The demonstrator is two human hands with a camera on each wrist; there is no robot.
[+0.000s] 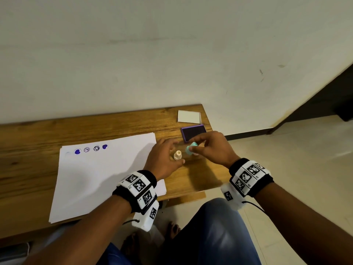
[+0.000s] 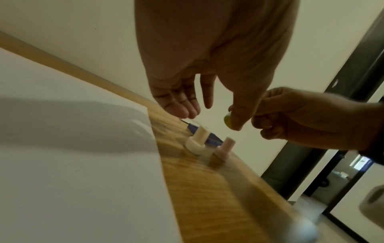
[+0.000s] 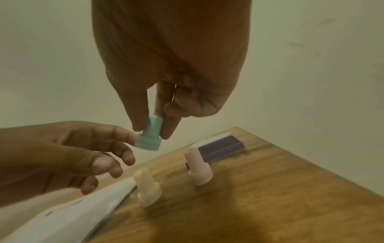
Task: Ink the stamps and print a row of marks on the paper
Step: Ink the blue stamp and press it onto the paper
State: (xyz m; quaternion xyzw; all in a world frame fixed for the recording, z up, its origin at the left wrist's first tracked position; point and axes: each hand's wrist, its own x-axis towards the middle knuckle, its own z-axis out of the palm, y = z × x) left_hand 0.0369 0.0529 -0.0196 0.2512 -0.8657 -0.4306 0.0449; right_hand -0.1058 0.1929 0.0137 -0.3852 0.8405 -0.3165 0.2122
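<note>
My right hand (image 1: 198, 148) pinches a teal stamp (image 1: 191, 148) by its handle between thumb and fingers, tilted and held above the wooden table (image 1: 95, 127). In the right wrist view the teal stamp (image 3: 150, 136) hangs base down. My left hand (image 1: 172, 150) hovers with relaxed fingers, and its index fingertip (image 3: 130, 135) touches the stamp's base. A cream stamp (image 1: 177, 155) stands below the left hand, and a pink stamp (image 3: 198, 169) stands beside it. The open purple ink pad (image 1: 193, 133) lies just behind the hands. The white paper (image 1: 107, 178) carries a row of several purple marks (image 1: 91, 149).
The ink pad's white lid (image 1: 189, 116) lies at the table's back right corner. The table's right edge (image 1: 208, 119) runs close to the ink pad, with tiled floor (image 1: 286, 150) beyond. A wall (image 1: 133, 64) backs the table. My knees (image 1: 210, 236) are under the front edge.
</note>
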